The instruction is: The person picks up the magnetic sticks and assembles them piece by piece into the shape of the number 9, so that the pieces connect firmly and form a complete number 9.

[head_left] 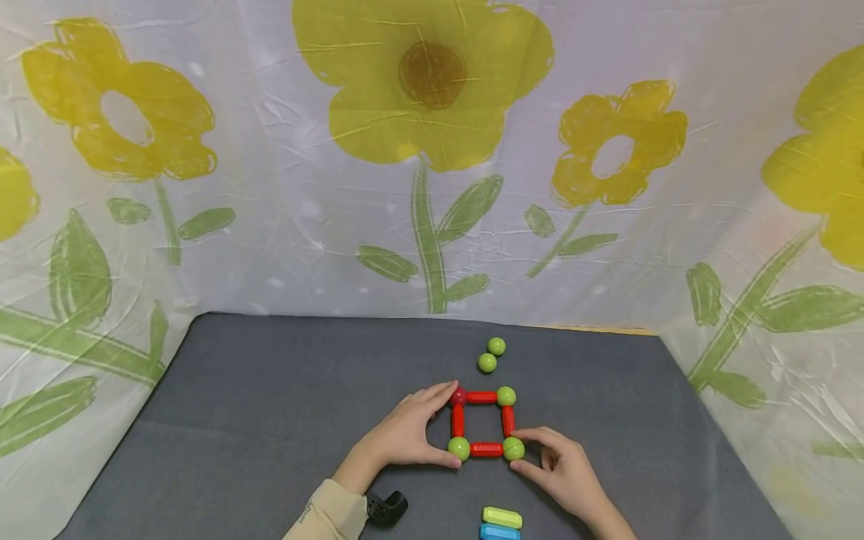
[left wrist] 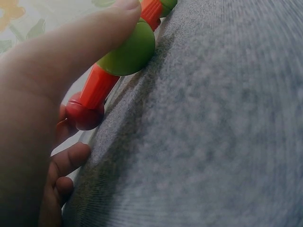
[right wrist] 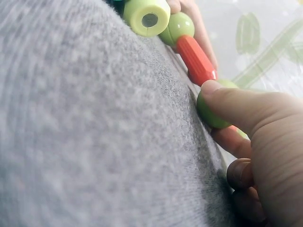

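Observation:
A square of red magnetic rods [head_left: 486,449] joined by balls lies flat on the dark grey table. Its far left corner is a red ball [head_left: 459,396]; the other corners are green balls [head_left: 506,396]. My left hand [head_left: 405,431] spans the square's left side, thumb on the near left green ball [left wrist: 130,52] and forefinger at the red ball [left wrist: 85,112]. With thumb and forefinger, my right hand [head_left: 560,465] pinches the near right green ball [head_left: 514,448]. That ball [right wrist: 213,111] is partly covered by the thumb in the right wrist view.
Two loose green balls [head_left: 487,363] lie beyond the square. Nearer the front edge are a yellow-green rod [head_left: 502,517] and a blue rod [head_left: 500,532], side by side. A flower-printed cloth [head_left: 297,247] hangs behind the table [head_left: 270,390] and along both sides.

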The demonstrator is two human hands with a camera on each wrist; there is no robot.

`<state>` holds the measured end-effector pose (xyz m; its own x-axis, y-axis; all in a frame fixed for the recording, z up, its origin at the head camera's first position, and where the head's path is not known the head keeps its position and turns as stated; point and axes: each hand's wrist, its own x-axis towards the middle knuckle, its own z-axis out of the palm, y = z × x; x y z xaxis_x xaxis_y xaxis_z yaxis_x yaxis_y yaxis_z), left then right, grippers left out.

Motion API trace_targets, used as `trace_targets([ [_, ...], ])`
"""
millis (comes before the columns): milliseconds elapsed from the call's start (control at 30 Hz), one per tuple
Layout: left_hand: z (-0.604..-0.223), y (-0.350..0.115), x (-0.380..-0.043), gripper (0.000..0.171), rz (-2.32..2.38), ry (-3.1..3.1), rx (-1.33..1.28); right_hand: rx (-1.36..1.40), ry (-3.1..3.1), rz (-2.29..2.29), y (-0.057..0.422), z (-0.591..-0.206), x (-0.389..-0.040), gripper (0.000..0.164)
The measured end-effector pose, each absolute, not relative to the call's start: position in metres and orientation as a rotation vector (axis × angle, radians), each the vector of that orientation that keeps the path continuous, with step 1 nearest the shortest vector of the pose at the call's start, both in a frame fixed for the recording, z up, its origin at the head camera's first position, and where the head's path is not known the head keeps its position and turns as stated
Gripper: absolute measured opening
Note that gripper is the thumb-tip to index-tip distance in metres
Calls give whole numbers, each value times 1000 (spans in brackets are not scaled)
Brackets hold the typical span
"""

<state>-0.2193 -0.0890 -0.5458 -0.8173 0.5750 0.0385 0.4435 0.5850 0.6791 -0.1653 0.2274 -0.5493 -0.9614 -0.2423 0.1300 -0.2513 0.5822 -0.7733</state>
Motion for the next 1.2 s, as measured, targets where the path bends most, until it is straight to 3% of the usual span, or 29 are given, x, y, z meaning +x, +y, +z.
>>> trace_targets([
  [633,-546,-88,-221,122,1047,2641,860,458,-2742,1357,228,-550,-166,43],
  [800,-546,-88,-221,122,1051,2639,862,404,-2683,1481,228,-549,-168,32],
  [967,-547,-90,-221,121,1051,2637,863,297,-2611,1637,228,-547,-180,24],
  [1200,-551,-90,-221,121,1058,2619,866,314,-2582,1572,233,-549,-212,33],
])
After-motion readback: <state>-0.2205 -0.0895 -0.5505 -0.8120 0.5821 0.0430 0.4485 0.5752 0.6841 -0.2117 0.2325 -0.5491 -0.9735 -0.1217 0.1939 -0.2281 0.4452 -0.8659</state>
